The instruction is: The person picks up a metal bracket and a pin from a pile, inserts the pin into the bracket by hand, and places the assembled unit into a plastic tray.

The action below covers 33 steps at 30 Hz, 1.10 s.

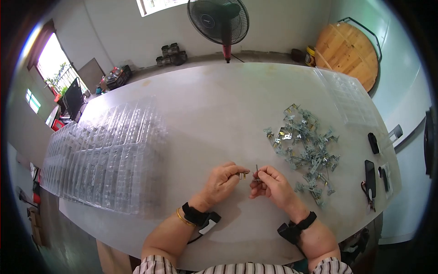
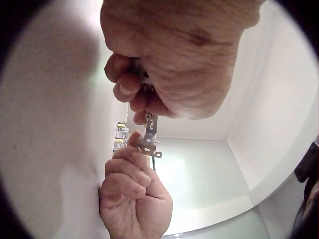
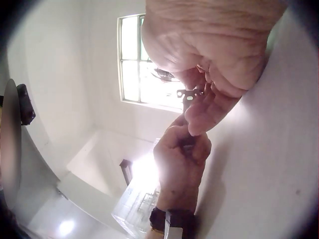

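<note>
Near the front middle of the table, the left hand [image 1: 222, 182] pinches one end of a small metal bracket [image 1: 243, 175], its fingers curled round it. Close on its right, the right hand [image 1: 273, 183] holds a metal piece [image 1: 257, 179] between thumb and fingers. In the left wrist view the metal bracket [image 2: 149, 135] spans from the left hand [image 2: 174, 59] above to the right hand [image 2: 134, 194] below. In the right wrist view a flat plate with holes [image 3: 190, 94] shows at the right hand's fingers. Whether the pieces are joined cannot be told.
A loose pile of metal brackets [image 1: 310, 146] lies to the right of the hands. Stacked clear plastic trays [image 1: 98, 160] fill the left side. Another clear tray [image 1: 349, 98] lies at the back right, with a black phone-like object [image 1: 370, 176] near the right edge.
</note>
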{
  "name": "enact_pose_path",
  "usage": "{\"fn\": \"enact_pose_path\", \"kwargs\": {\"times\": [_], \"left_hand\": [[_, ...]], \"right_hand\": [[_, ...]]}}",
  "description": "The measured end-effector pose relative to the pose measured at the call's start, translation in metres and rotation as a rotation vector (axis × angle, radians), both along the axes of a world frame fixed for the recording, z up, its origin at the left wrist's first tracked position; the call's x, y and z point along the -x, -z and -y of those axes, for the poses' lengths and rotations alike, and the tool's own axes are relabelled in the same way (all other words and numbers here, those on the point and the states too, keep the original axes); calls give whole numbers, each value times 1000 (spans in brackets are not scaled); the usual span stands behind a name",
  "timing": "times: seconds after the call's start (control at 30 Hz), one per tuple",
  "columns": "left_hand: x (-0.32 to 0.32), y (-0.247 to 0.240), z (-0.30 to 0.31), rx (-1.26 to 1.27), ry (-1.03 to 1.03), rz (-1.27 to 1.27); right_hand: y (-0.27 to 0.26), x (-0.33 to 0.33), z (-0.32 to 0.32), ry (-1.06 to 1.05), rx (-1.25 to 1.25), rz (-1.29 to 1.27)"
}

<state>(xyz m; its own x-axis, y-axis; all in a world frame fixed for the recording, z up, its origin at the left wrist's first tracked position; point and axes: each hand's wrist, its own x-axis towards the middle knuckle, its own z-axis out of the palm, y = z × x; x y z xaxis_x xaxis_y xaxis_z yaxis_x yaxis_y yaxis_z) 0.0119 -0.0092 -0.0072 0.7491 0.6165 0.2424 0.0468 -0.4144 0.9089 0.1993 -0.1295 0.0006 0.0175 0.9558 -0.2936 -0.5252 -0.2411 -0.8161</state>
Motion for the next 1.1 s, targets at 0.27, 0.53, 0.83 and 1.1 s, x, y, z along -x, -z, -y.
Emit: {"fn": "enact_pose_path", "kwargs": {"times": [0.27,0.53,0.83,1.1], "left_hand": [[-3,2,5,102,45,-34],[-2,-4,2,483,-75,-56],[-2,-9,0,681,27,-21],[0,1,-12,810,96,307]], "right_hand": [[9,7,0,181,-122,383],[-4,8,3,191,-529,815],[4,10,0,295,-549,938],[13,-1,-5,391,-252,109]]}}
